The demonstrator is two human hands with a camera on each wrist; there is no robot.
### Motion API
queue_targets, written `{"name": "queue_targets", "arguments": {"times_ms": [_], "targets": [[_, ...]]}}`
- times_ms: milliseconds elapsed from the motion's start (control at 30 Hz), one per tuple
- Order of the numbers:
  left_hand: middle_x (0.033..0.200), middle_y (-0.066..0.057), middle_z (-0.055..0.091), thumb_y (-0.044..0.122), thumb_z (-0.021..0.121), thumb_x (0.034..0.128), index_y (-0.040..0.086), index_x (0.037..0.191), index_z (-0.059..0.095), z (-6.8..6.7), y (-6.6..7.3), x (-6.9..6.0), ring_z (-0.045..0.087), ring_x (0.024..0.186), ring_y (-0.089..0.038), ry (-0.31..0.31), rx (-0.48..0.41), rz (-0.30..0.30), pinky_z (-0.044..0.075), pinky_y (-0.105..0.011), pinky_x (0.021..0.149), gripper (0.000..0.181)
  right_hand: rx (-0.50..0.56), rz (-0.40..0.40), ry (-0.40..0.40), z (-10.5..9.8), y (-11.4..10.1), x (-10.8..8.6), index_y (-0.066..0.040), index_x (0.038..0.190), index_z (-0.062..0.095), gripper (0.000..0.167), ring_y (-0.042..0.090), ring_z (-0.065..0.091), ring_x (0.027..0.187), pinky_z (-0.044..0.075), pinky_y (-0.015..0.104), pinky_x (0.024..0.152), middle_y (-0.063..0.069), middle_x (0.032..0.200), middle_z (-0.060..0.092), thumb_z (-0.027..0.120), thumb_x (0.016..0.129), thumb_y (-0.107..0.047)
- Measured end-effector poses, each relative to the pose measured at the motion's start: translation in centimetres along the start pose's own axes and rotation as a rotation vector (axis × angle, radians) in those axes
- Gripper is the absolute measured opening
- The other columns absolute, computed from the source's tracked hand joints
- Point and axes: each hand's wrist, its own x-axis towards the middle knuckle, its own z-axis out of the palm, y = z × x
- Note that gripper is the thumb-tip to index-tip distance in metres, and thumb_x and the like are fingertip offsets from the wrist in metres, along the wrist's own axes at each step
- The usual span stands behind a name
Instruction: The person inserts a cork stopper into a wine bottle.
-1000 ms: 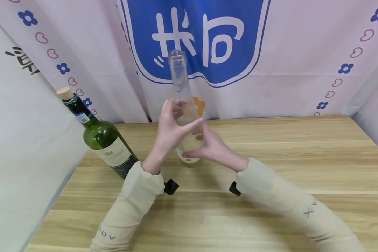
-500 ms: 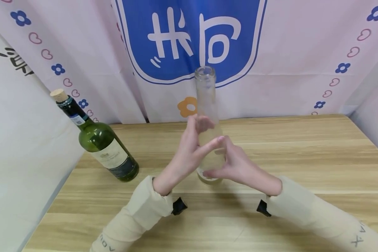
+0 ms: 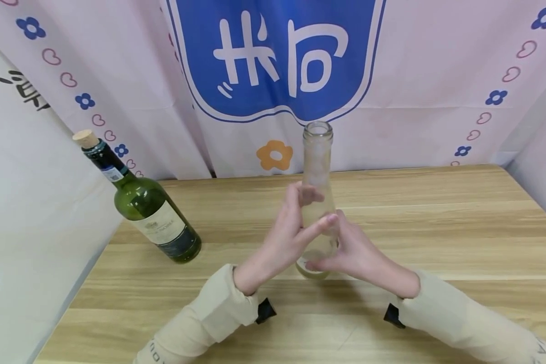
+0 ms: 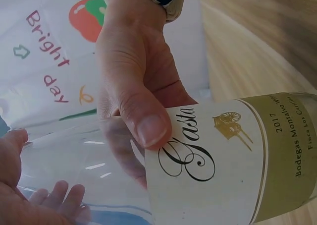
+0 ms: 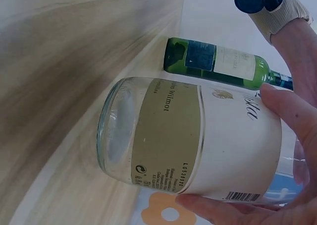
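Observation:
A clear glass wine bottle (image 3: 317, 162) stands roughly upright between both hands, its mouth uncorked. My left hand (image 3: 291, 235) holds it around the upper body, and my right hand (image 3: 357, 247) grips it lower down, over the white and tan label (image 4: 218, 155). In the left wrist view the right thumb (image 4: 151, 128) lies on the label's upper edge. The bottle's base (image 5: 111, 131) is close to the tabletop; I cannot tell if it touches. A green wine bottle (image 3: 156, 217) with a cork (image 3: 85, 138) in its neck stands to the left, apart from both hands.
The wooden table (image 3: 437, 217) reaches back to a white curtain (image 3: 405, 136) with a blue printed badge. A white cloth wall (image 3: 32, 202) borders its left side.
Both hands have brought the clear bottle right and nearer to me, and it has come down in view. The green bottle stays in place; the view shifted slightly at first.

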Motion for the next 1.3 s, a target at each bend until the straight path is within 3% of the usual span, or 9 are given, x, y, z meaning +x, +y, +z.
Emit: {"name": "queue_targets", "arguments": {"times_ms": [133, 300, 400, 533, 633, 800, 1033, 1167, 1300], "targets": [[0.115, -0.016, 0.049, 0.010, 0.063, 0.0851, -0.001, 0.116, 0.031, 0.2, 0.0, -0.3, 0.047, 0.115, -0.028, -0.021, 0.004, -0.008, 0.037, -0.038, 0.097, 0.046, -0.020, -0.014, 0.016, 0.2, 0.3, -0.4, -0.011, 0.111, 0.047, 0.070, 0.024, 0.051, 0.082, 0.045, 0.032, 0.062, 0.008, 0.108, 0.052, 0.087, 0.055, -0.021], [0.115, -0.015, 0.049, 0.013, 0.062, 0.0867, -0.001, 0.116, 0.031, 0.3, -0.1, -0.6, 0.046, 0.115, -0.028, -0.045, 0.003, -0.017, 0.038, -0.040, 0.095, 0.045, -0.047, -0.024, 0.026, 0.3, 0.6, -0.8, -0.007, 0.113, 0.044, 0.075, 0.027, 0.055, 0.093, 0.046, 0.034, 0.070, 0.011, 0.111, 0.056, 0.087, 0.053, -0.022], [0.116, -0.016, 0.049, 0.017, 0.061, 0.0877, -0.001, 0.116, 0.030, 0.1, -0.1, -0.6, 0.046, 0.116, -0.028, -0.060, 0.005, -0.011, 0.038, -0.042, 0.095, 0.046, -0.014, -0.047, -0.056, -0.3, 0.8, -0.8, -0.005, 0.117, 0.041, 0.076, 0.031, 0.055, 0.096, 0.049, 0.038, 0.074, 0.014, 0.113, 0.055, 0.086, 0.056, -0.017], [0.116, -0.016, 0.049, 0.016, 0.061, 0.0876, 0.000, 0.116, 0.029, 0.0, -0.1, -0.6, 0.045, 0.116, -0.028, -0.077, 0.010, -0.019, 0.038, -0.042, 0.093, 0.045, 0.017, -0.044, -0.256, -2.3, 0.9, -0.6, 0.003, 0.127, 0.036, 0.077, 0.042, 0.047, 0.112, 0.044, 0.049, 0.088, 0.024, 0.126, 0.046, 0.079, 0.063, -0.001], [0.116, -0.015, 0.050, 0.013, 0.062, 0.0868, 0.001, 0.115, 0.029, 0.0, -0.1, -0.6, 0.046, 0.116, -0.027, -0.077, 0.016, -0.032, 0.039, -0.041, 0.092, 0.045, -0.055, -0.039, -0.321, -3.8, 0.8, -0.2, 0.011, 0.125, 0.039, 0.064, 0.045, 0.043, 0.116, 0.040, 0.049, 0.091, 0.029, 0.127, 0.044, 0.070, 0.069, 0.008], [0.116, -0.014, 0.049, 0.013, 0.061, 0.0871, 0.001, 0.116, 0.029, 0.0, 0.0, -0.7, 0.045, 0.117, -0.026, -0.081, 0.011, -0.042, 0.037, -0.041, 0.095, 0.045, -0.241, -0.047, -0.222, -4.7, 1.9, 0.9, 0.008, 0.110, 0.058, 0.032, 0.039, 0.055, 0.101, 0.048, 0.044, 0.083, 0.023, 0.109, 0.059, 0.064, 0.078, 0.004], [0.115, -0.014, 0.049, 0.012, 0.061, 0.0874, 0.002, 0.116, 0.029, 0.0, -0.3, -0.7, 0.046, 0.116, -0.025, -0.076, -0.003, -0.032, 0.036, -0.041, 0.096, 0.044, -0.405, 0.102, -0.204, -4.5, 4.7, 2.5, 0.009, 0.106, 0.060, 0.031, 0.037, 0.058, 0.095, 0.047, 0.045, 0.081, 0.024, 0.104, 0.061, 0.065, 0.082, -0.009], [0.115, -0.013, 0.049, 0.013, 0.061, 0.0872, 0.002, 0.116, 0.029, 0.0, -0.4, -0.7, 0.046, 0.116, -0.024, -0.073, -0.007, -0.035, 0.035, -0.040, 0.097, 0.045, -0.426, 0.205, -0.230, -4.4, 6.1, 2.9, 0.011, 0.109, 0.057, 0.036, 0.039, 0.055, 0.099, 0.045, 0.048, 0.085, 0.026, 0.106, 0.059, 0.063, 0.084, -0.014], [0.116, -0.012, 0.048, 0.014, 0.061, 0.0878, 0.003, 0.116, 0.029, 0.1, -0.4, -0.7, 0.045, 0.116, -0.023, -0.079, -0.013, -0.038, 0.035, -0.040, 0.098, 0.044, -0.418, 0.286, -0.258, -4.2, 7.1, 3.0, 0.011, 0.107, 0.056, 0.039, 0.032, 0.056, 0.090, 0.046, 0.045, 0.079, 0.022, 0.100, 0.059, 0.062, 0.082, -0.018]]}}
